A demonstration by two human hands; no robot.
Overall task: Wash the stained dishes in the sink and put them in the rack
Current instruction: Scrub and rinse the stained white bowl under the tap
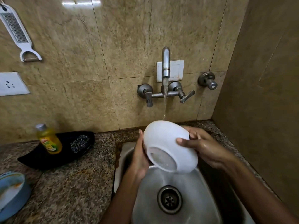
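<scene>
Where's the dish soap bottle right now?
In the head view, the yellow soap bottle is on the granite counter to the left of the sink, on a black tray beside a steel scrubber, near the wall.

Dim, warm indoor light; a glare patch (80,4) at upper left perhaps mirrors a ceiling lamp. Frame edges bow and blur slightly.

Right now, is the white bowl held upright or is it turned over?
Turned over. The round white bowl shows its base ring to the camera, tilted, its opening facing away, under the running steel wall tap.
</scene>
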